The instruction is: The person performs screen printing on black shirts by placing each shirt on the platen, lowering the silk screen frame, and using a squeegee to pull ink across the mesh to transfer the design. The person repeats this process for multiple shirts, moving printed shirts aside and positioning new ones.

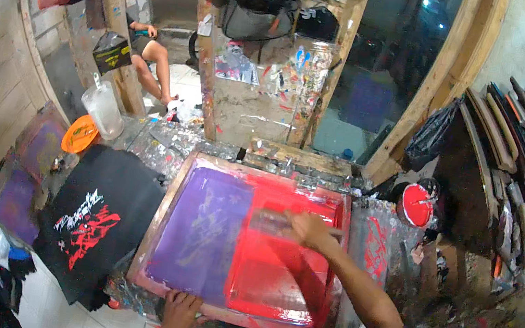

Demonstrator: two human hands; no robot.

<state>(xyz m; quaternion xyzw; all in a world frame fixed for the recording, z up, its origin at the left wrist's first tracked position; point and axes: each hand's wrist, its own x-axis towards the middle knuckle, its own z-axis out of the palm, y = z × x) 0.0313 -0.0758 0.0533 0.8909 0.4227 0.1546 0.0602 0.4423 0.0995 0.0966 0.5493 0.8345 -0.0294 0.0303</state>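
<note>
A wooden-framed printing screen (185, 295) lies in front of me, its mesh purple on the left and covered in wet red ink on the right. My right hand (311, 232) is closed on a squeegee (270, 221), which rests across the far part of the red area. At the screen's near edge, my left hand (180, 313), with a watch on its wrist, grips the frame with its fingers over the wood. Left of the screen is a black T-shirt (125, 193) printed in white and red.
A tub of red ink (417, 205) stands right of the screen. An orange bowl (80, 134) and a clear plastic jug (103, 111) are at the far left. Stacked boards (508, 149) lean on the right. A person (154, 62) sits beyond the opening.
</note>
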